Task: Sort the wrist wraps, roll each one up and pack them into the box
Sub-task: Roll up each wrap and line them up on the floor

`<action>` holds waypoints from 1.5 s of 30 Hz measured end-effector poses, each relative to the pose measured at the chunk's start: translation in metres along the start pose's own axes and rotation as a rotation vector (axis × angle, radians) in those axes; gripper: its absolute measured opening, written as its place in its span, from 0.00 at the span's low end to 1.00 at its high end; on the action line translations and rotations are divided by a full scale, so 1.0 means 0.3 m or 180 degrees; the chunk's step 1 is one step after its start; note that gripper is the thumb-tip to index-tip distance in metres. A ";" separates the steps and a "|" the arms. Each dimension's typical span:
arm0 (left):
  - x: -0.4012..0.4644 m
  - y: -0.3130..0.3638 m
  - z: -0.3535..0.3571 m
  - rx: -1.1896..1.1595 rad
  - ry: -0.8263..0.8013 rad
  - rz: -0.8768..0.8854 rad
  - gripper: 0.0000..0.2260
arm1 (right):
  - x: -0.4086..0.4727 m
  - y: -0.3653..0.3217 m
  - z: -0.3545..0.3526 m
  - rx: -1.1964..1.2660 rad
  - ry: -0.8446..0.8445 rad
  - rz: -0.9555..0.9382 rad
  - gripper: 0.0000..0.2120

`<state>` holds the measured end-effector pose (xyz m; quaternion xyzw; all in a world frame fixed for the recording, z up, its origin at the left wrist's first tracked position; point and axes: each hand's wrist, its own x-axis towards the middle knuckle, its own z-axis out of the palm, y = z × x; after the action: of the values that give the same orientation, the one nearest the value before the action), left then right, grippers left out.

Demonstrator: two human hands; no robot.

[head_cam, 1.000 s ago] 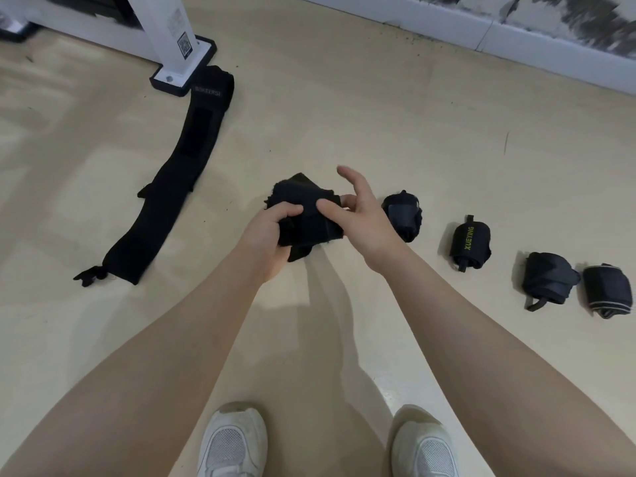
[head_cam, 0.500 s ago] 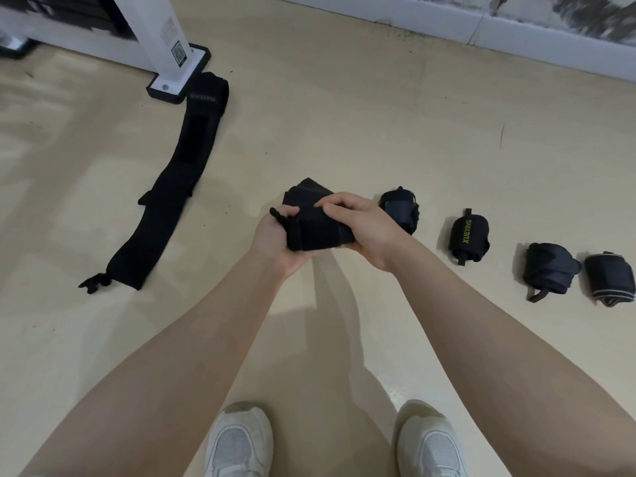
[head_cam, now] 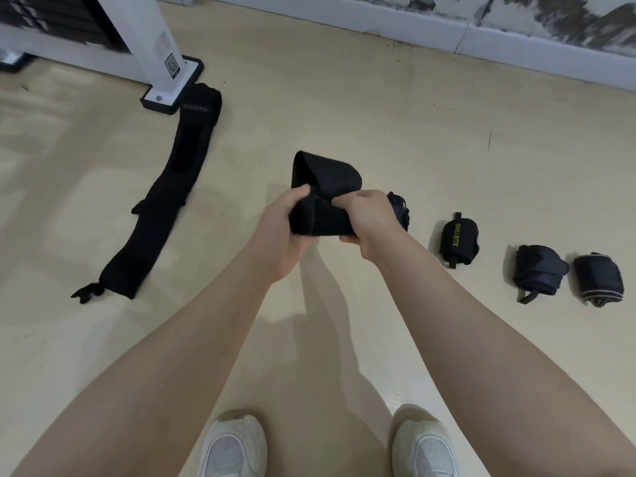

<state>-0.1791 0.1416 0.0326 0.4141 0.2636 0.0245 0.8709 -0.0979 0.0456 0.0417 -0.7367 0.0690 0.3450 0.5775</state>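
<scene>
In the head view, our left hand and right hand were both closed on the half-rolled black wrap, held above the floor between them, its roll axis running roughly left to right from hand to hand. The flat unrolled wrap lay well off to the left, long axis pointing away from us, nearer our left hand. Four rolled wraps sat in a row to the right, the XUEYING roll among them. No box showed.
</scene>
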 end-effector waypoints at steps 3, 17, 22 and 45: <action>-0.012 -0.016 -0.020 0.1011 -0.0391 -0.0002 0.16 | 0.005 -0.010 -0.026 0.0082 -0.0020 0.0409 0.03; 0.004 0.009 0.024 0.0584 0.0940 0.0126 0.14 | -0.022 0.004 -0.012 0.0586 -0.1163 -0.0360 0.10; -0.016 0.008 0.050 0.0339 0.0729 0.0119 0.16 | -0.026 -0.012 0.001 0.0394 -0.0569 -0.0595 0.15; -0.035 0.003 0.049 0.1258 0.0377 0.0168 0.05 | -0.006 0.004 -0.100 0.0767 -0.1021 0.0040 0.15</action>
<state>-0.1808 0.1290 0.0455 0.5815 0.3031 0.0195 0.7547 -0.0869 0.0177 0.0445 -0.5973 0.0215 0.4508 0.6630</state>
